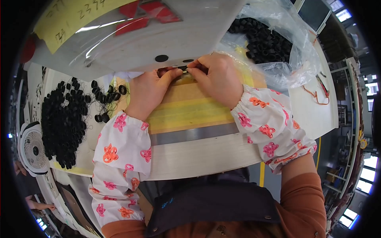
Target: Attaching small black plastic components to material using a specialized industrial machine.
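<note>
Black and partly hidden, a small piece [183, 68] sits clamped in the fingers [173, 74] of the left hand [147, 90] and right hand [220, 76].

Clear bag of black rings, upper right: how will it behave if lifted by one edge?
The clear bag is probably floppy: its film looks thin and wrinkled. The black rings look loose and heaped, so they would likely shift, and might spill, as the bag gapes open.

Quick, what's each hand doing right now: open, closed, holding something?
Left hand: closed, apparently pinching one side of a small black piece, exact shape unclear.
Right hand: closed, thumb and finger apparently pinching its other side.
</note>
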`<state>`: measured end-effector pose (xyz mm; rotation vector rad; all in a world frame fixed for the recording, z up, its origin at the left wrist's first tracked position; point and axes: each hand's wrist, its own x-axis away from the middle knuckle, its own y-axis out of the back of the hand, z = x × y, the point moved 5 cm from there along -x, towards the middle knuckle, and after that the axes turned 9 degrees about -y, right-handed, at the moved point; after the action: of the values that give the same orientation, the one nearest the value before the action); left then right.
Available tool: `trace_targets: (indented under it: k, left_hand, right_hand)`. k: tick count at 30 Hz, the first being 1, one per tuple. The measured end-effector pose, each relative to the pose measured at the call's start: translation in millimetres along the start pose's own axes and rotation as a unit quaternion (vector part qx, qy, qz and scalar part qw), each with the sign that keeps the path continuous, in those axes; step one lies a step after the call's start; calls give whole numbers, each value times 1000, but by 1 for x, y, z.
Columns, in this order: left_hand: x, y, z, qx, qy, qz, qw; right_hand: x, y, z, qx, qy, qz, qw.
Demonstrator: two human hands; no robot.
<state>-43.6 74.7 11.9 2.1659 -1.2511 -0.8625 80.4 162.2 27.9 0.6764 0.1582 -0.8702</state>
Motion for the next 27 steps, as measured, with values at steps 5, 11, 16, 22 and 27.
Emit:
trace_targets:
  k: [5, 11, 16, 22, 27]
  left_hand:
    - [-6, -2, -2, 5, 15, 38, 999]
    - [-3, 0, -3, -12, 42, 55, 998]
    - [-2, 1, -7, -14, 53, 62, 997]
    - [0, 2, 0, -14, 58, 64, 996]
    - [0, 1, 2, -13, 109, 81, 991]
  right_hand:
    - [-3, 2, -2, 20, 10, 10, 1000]
    - [-3, 2, 2, 36, -6, 35, 999]
    - [-4, 1, 1, 69, -18, 36, 997]
    - [-3, 0, -2, 108, -25, 24, 993]
    - [-4, -1, -4, 85, -49, 37, 995]
